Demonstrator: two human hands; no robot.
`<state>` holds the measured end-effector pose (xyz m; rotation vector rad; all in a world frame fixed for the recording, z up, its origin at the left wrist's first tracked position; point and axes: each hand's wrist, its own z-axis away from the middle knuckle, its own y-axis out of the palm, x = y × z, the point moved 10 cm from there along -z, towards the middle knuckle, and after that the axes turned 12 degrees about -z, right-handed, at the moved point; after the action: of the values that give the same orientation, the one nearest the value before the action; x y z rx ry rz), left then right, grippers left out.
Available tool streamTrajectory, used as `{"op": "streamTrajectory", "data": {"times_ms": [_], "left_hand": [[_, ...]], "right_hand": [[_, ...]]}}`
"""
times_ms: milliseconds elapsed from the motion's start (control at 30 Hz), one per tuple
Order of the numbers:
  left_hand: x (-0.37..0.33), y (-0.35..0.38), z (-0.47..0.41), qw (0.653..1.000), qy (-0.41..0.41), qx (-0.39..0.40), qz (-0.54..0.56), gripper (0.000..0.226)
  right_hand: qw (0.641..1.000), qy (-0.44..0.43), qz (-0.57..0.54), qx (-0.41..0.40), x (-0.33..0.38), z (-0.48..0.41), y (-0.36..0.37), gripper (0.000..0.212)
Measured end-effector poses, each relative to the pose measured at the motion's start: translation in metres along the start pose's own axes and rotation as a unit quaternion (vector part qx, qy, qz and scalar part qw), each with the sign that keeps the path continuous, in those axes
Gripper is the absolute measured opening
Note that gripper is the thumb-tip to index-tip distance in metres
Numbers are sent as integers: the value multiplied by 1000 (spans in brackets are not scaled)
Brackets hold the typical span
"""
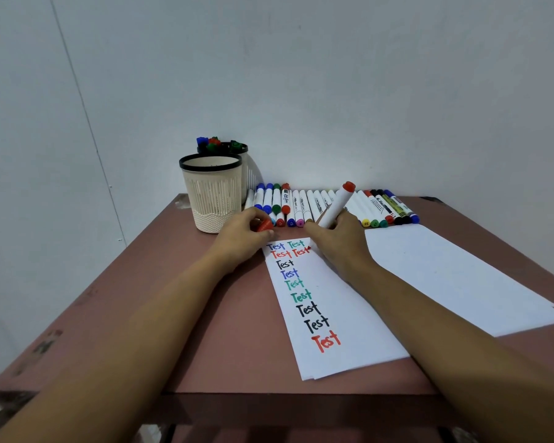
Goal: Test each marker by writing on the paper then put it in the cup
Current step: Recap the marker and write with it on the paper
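Plainly the red marker (336,204) is mid-test: the right hand (339,241) grips its barrel, fingers curled round it, tail tilted up and away so the tip meets the far end of the paper (343,314), beside the red "Test" words. The left hand (240,238) pinches the red cap (264,226) in its fingers just left of the sheet, likely kept ready for recapping. Just beyond it stands the cup (212,193), with a second cup (248,167) holding markers behind it; the untested markers (304,204) line the far edge of the tabletop (205,314).

A reddish-brown table (237,330) is placed against a plain white wall (333,91); worn spots (50,342) are seen near its left edge.
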<state>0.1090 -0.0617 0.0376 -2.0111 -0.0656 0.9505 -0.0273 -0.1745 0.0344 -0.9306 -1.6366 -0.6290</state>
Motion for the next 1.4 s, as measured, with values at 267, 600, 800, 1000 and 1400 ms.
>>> {"op": "streamTrajectory", "data": {"times_ms": [267,600,800,1000,1400], "left_hand": [[-27,-5,9,993,106,-37,-36,33],[-45,-5,16,980,169,-73,-82,34],[-53,-7,20,973,200,-90,-76,32],[-68,-10,31,955,259,-105,-102,31],[-71,-3,34,962,240,-92,-86,27]], "right_hand": [[984,57,-167,-18,-7,-5,-9,9],[940,56,-335,39,9,-3,4,14],[959,50,-268,77,6,-1,12,13],[968,77,-225,82,-2,2,12,24],[929,134,-320,126,-7,11,26,20]]}}
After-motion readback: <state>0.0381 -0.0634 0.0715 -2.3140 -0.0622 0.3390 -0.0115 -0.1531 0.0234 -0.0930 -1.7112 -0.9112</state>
